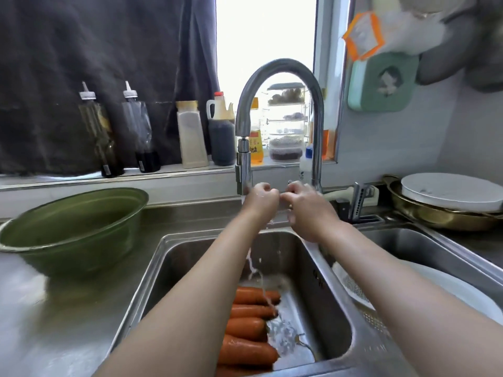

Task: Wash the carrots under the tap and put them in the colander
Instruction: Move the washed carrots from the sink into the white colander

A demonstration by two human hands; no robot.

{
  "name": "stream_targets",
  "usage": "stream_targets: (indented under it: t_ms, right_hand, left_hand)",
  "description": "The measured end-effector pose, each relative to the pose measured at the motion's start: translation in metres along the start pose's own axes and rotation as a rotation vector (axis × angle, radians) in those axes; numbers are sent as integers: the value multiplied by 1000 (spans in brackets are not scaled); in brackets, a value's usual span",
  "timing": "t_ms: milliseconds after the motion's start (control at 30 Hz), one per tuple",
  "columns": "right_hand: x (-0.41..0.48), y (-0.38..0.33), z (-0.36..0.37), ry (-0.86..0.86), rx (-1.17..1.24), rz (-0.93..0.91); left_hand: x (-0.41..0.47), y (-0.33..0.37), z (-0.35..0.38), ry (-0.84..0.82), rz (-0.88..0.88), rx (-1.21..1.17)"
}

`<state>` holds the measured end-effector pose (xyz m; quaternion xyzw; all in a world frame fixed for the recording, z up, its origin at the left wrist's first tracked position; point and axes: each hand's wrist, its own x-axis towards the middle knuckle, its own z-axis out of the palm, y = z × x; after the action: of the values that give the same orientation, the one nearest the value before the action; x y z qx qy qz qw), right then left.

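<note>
Both hands under the curved chrome tap [277, 85]
Left hand [260, 198] fisted, right hand [306, 206] loosely curled, both empty, held above the orange carrots [249, 330].

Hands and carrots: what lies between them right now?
In the head view, only falling tap water and the bare sink wall lie between the hands under the spout and the carrots on the sink floor.

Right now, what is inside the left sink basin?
Several carrots lie side by side on the floor of the left sink basin, with tap water falling onto them. The left forearm covers their left ends, so the full count is hidden.
</note>
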<state>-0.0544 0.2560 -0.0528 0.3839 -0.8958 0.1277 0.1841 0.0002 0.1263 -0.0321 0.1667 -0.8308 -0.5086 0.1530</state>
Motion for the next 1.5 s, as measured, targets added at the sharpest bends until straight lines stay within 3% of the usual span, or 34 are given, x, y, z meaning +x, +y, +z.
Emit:
stream_targets:
  t_ms: [100, 233, 600, 800, 933, 1200, 1500]
  right_hand:
    - [5, 13, -4, -33, -336, -175]
    - [7, 29, -8, -142, -549, -210]
    - [15, 39, -24, -279, -436, -68]
    - [-7, 14, -18, -95, -122, -13]
    - [-25, -1, -12, -82, -11, 44]
    - [-37, -50, 28, -553, 81, 51]
    - [-25, -80, 112, -974, 54, 29]
  left_hand:
    - [6, 15, 9, -70, 20, 36]
    - [13, 24, 20, -134, 73, 80]
    - [40, 28, 33, -280, 57, -9]
    - [-1, 6, 22, -159, 58, 106]
    - [-20, -41, 9, -193, 20, 232]
    - [-47, -104, -40, -379, -16, 661]
    - [-33, -165, -49, -570, -176, 706]
